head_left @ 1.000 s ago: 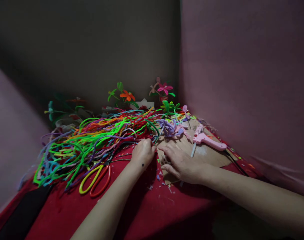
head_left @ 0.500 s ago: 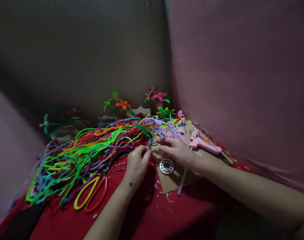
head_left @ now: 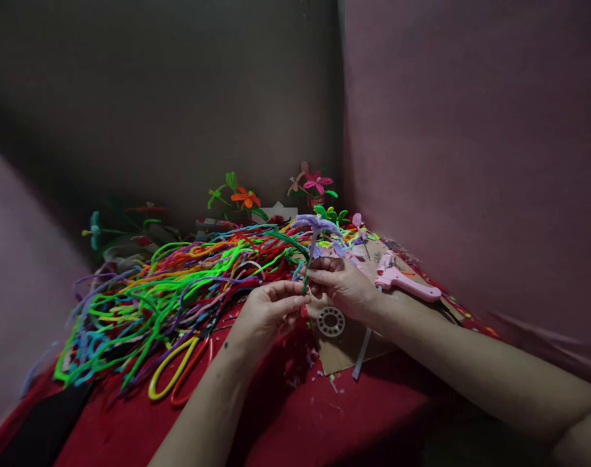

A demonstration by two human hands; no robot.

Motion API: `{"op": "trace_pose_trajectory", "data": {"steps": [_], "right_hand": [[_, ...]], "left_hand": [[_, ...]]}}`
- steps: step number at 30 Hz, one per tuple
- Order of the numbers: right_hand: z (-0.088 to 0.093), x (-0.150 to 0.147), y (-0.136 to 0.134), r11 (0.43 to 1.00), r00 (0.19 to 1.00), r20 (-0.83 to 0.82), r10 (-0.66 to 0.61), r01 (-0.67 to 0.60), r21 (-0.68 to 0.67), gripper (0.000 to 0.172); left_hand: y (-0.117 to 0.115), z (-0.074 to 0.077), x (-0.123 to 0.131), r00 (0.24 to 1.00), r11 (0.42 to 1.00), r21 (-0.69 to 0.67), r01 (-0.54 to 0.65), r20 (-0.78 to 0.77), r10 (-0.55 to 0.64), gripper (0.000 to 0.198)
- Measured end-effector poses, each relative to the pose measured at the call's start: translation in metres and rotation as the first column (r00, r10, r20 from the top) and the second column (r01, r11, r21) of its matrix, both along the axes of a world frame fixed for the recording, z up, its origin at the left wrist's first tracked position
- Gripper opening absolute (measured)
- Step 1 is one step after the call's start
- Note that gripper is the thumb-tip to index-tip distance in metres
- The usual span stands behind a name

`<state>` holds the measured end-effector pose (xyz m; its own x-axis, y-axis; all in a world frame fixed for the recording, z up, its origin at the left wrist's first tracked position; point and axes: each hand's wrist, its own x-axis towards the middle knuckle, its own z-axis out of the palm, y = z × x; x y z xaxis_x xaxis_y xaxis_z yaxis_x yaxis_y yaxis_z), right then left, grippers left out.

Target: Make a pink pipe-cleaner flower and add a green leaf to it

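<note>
A purple pipe-cleaner flower (head_left: 315, 224) on a thin stem stands upright between my two hands. My right hand (head_left: 341, 283) pinches the stem just below the bloom. My left hand (head_left: 270, 309) is closed on the stem's lower end, where a green pipe cleaner (head_left: 295, 244) meets it. Both hands hover just above a brown cardboard sheet (head_left: 346, 347) on the red table. A silver ring-shaped spool (head_left: 331, 321) lies on the cardboard under my right hand.
A big heap of coloured pipe cleaners (head_left: 178, 279) covers the table's left half. Scissors with yellow and red handles (head_left: 176, 370) lie in front of it. A pink glue gun (head_left: 405, 282) rests at the right. Finished flowers (head_left: 246, 196) stand by the back wall.
Both hands rose from the table surface. The purple flower was picked up and now stands upright between them. The silver spool, hidden under my right hand before, is uncovered.
</note>
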<state>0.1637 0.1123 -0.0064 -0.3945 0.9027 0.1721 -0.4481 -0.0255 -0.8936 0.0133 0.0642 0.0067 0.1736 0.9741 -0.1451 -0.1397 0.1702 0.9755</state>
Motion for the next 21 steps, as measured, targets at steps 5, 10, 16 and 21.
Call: {"op": "trace_pose_trajectory", "data": {"steps": [5,10,16,21], "right_hand": [[0.001,0.001,-0.006,0.991,1.000,0.001,0.024,-0.024,-0.132,0.024],[-0.002,-0.001,-0.008,0.998,0.998,0.061,0.009,-0.006,-0.059,0.023],[0.002,-0.005,-0.010,0.982,0.964,0.245,-0.106,0.063,0.176,0.013],[0.008,-0.004,-0.003,0.959,0.931,0.314,-0.187,0.104,0.262,0.008]], "left_hand": [[0.002,-0.005,-0.003,0.996,0.997,-0.057,0.048,0.076,-0.044,0.022],[-0.001,-0.003,0.003,0.995,1.000,-0.012,0.012,-0.102,-0.013,0.022],[-0.002,-0.011,0.009,0.738,0.885,0.465,-0.029,-0.587,0.333,0.018],[-0.003,-0.016,0.010,0.577,0.813,0.582,0.029,-0.674,0.462,0.024]]}}
